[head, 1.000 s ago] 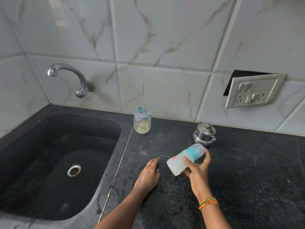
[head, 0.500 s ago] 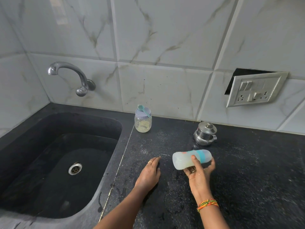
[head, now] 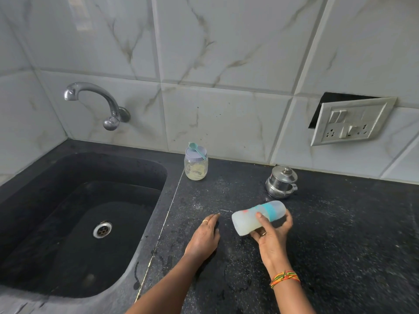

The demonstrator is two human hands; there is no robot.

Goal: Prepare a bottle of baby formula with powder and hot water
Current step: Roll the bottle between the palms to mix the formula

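Right hand grips the bottle sideways, low over the counter, capped end pointing right, cloudy white liquid inside. Left hand lies flat on the counter beside it, holding nothing. By the wall: jar with a little pale powder, scoop on its lid; lidded steel pot further right.

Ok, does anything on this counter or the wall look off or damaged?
The switch and socket plate hangs crooked and loose, with a dark gap showing behind its top-left edge. Pale specks, maybe spilled powder, dot the black counter in front of the powder jar.
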